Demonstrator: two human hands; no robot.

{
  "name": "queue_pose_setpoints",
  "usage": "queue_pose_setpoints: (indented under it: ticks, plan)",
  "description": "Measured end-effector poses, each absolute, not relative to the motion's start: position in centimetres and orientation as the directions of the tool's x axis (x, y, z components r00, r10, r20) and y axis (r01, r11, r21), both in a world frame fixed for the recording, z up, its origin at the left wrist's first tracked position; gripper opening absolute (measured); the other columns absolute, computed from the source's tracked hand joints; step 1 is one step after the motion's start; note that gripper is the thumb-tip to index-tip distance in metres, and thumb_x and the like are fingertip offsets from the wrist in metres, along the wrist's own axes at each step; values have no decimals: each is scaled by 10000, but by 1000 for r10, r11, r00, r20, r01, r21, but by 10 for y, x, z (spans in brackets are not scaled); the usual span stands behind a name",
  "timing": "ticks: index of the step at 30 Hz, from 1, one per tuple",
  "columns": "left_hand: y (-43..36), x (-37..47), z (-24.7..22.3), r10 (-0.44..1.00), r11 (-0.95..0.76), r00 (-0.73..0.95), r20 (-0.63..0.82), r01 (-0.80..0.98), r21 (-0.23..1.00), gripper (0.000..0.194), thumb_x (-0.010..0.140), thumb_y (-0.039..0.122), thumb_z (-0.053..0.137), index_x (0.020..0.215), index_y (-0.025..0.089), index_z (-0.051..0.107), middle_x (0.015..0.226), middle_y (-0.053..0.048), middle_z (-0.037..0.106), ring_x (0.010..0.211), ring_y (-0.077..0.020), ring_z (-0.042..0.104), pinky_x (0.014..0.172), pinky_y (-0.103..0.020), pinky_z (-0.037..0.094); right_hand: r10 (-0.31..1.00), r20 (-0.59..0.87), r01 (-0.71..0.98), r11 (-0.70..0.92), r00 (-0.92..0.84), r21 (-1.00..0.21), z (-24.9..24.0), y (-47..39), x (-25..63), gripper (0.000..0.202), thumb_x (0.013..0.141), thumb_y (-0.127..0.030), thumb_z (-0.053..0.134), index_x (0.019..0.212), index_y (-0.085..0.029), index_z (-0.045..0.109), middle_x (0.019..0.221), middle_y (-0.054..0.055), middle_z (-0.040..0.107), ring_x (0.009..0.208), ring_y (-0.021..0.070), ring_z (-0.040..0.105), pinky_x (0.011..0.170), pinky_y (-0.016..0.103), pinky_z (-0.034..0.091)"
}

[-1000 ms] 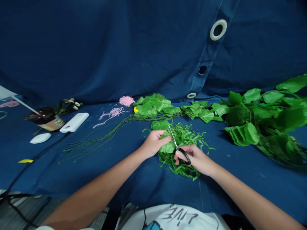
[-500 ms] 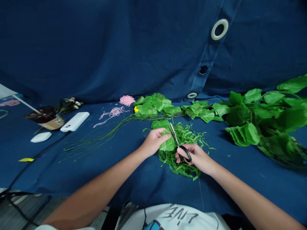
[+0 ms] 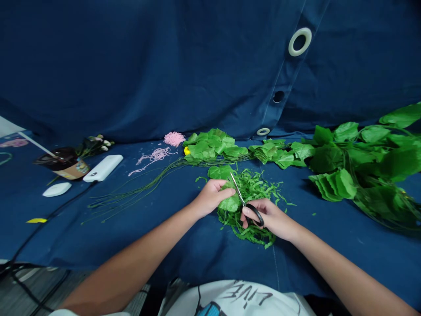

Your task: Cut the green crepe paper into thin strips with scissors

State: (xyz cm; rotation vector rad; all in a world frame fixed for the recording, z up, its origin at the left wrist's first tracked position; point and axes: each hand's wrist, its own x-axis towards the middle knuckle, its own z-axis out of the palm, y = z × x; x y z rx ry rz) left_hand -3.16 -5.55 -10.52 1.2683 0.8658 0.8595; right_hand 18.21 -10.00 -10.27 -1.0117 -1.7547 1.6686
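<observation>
Between the thumb and fingers of my left hand (image 3: 212, 198) is a green artificial leaf (image 3: 231, 202), partly covered by the hand. My right hand (image 3: 263, 216) is closed around the black handles of a pair of scissors (image 3: 241, 196). Their blades point up and to the left, nearly together, along the leaf's right edge. Beneath both hands lies a heap of thin green cut strips (image 3: 258, 186). Another green leaf (image 3: 219, 171) rests on the cloth just beyond my left hand.
Leafy green stems (image 3: 210, 145) run along the back, toward a large leaf bunch (image 3: 371, 162) at right. Pink shreds (image 3: 174, 139) lie left of them. Farther left are a drink cup (image 3: 67, 164) with a straw, a white device (image 3: 103, 167) on a black cable, and a yellow scrap (image 3: 37, 220).
The scissors have shifted slightly left and their blades have come closer together. Less of the held leaf shows above my left thumb. My left hand has dipped a little.
</observation>
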Motion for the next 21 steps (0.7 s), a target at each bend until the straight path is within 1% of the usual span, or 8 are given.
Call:
queue_pose_setpoints:
  ticks: [5, 8, 14, 17, 19, 21]
  plan:
    - [-56, -32, -105, 897, 90, 437, -59, -50, 995, 232, 791, 324, 728, 791, 95, 689, 668, -11, 643, 537, -86, 525, 531, -201, 389, 800, -123, 173, -23, -588, -985, -104, -100, 183, 474, 886, -585, 602, 807, -128, 704, 727, 59, 714, 488, 92, 416, 437, 208, 291]
    - [-56, -32, -104, 901, 81, 430, -59, -33, 996, 246, 785, 335, 730, 795, 93, 689, 660, -8, 632, 534, -87, 515, 525, -200, 381, 811, -114, 174, -15, -573, -985, -105, -100, 182, 462, 872, -574, 629, 797, -126, 713, 697, 53, 710, 479, 90, 414, 439, 208, 285]
    - [-56, -30, -102, 918, 69, 394, -45, -45, 997, 247, 819, 366, 681, 830, 119, 664, 701, -2, 629, 570, -97, 533, 550, -201, 394, 865, -132, 163, -59, -484, -985, -111, -98, 179, 459, 814, -582, 690, 738, -129, 690, 619, 38, 686, 430, 78, 401, 414, 202, 272]
    - [-56, -29, -102, 929, 74, 366, -52, -47, 996, 229, 849, 374, 635, 835, 145, 626, 657, 26, 579, 528, -88, 496, 502, -192, 353, 873, -138, 155, -73, -469, -985, -114, -96, 179, 461, 813, -589, 684, 751, -132, 682, 623, 39, 688, 415, 74, 386, 400, 200, 257]
    - [-55, -29, -102, 934, 92, 350, -69, -51, 994, 234, 857, 382, 619, 799, 158, 583, 610, 46, 520, 481, -78, 444, 457, -189, 302, 876, -135, 148, -73, -463, -986, -116, -95, 180, 461, 823, -590, 671, 763, -133, 679, 636, 40, 689, 414, 73, 384, 399, 200, 256]
    - [-55, -29, -102, 933, 104, 353, -76, -61, 993, 242, 854, 383, 622, 777, 163, 556, 593, 54, 489, 464, -74, 421, 445, -190, 282, 871, -139, 148, -76, -471, -986, -115, -95, 181, 467, 835, -598, 652, 767, -137, 674, 658, 44, 693, 421, 76, 392, 406, 203, 269]
